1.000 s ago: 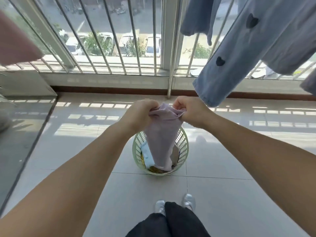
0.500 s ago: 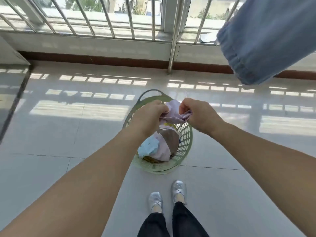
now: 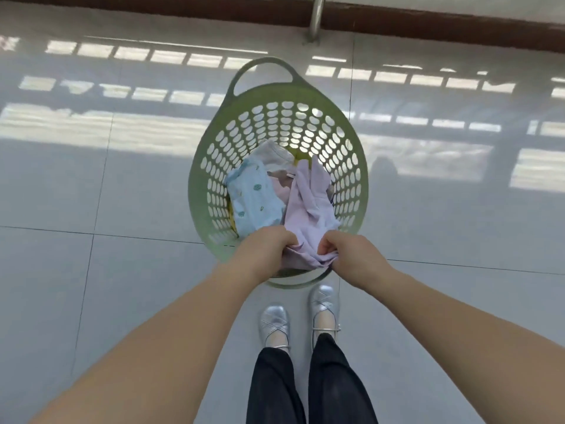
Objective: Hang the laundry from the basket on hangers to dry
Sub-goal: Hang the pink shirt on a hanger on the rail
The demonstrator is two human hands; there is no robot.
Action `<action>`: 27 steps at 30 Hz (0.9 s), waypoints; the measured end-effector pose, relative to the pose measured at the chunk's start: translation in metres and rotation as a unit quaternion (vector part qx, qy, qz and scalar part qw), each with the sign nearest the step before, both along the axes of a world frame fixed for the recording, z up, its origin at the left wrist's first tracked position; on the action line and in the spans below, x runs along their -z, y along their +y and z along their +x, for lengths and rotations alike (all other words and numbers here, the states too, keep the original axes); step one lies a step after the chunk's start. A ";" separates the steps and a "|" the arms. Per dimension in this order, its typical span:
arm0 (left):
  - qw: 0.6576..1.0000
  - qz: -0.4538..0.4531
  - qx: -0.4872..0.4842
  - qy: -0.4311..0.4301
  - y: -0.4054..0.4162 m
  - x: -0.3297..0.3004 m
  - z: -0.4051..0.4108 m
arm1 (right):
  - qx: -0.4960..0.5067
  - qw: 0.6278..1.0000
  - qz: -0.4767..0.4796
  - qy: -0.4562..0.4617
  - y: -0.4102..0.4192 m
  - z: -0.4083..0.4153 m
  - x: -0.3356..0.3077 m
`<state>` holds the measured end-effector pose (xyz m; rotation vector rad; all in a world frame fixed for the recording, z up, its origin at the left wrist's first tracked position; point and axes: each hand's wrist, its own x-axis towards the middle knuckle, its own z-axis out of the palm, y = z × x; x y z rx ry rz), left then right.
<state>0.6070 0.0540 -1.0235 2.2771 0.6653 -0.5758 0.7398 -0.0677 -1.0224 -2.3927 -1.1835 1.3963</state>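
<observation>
A green perforated laundry basket (image 3: 276, 114) stands on the grey tiled floor (image 3: 91, 286), and everything else is placed around it. Over its near rim, the left hand (image 3: 263, 250) and the right hand (image 3: 351, 258) each bunch an edge of a lilac garment (image 3: 305, 209), fingers curled tight into the cloth, so both grips are pinching that fabric. The rest of the garment trails down into the basket's right half. Beside it, in the left half, lies a pale blue patterned cloth (image 3: 252, 197), with a greyish white piece (image 3: 270, 153) behind it toward the far wall of the basket; something yellow shows at the bottom, too hidden to tell what. The hands and the gathered fabric cover the basket's near rim. Just short of the basket, a pair of silver shoes (image 3: 275, 325) stands under black trouser legs (image 3: 305, 384). Beyond the basket's far handle, a metal post (image 3: 315, 19) meets the floor at a brown skirting strip (image 3: 428, 22).
</observation>
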 end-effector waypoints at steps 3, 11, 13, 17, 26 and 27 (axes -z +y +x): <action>1.000 0.010 -0.005 0.006 0.020 0.002 0.019 | 0.013 1.000 0.022 0.012 0.018 0.015 0.005; 0.995 0.048 -0.077 -0.032 0.077 0.056 0.100 | -0.001 0.991 0.052 -0.122 0.080 0.083 0.061; 0.990 0.091 -0.098 -0.048 0.084 0.087 0.117 | -0.029 0.982 0.041 -0.180 0.091 0.092 0.082; 0.986 0.130 -0.104 0.023 0.067 0.130 0.122 | -0.083 0.971 0.030 -0.223 0.098 0.094 0.112; 0.987 0.069 -0.003 0.144 0.016 0.128 0.101 | -0.114 0.980 0.022 -0.162 0.063 0.085 0.107; 0.988 0.070 -0.002 0.140 0.016 0.115 0.102 | -0.108 0.980 0.021 -0.163 0.062 0.084 0.095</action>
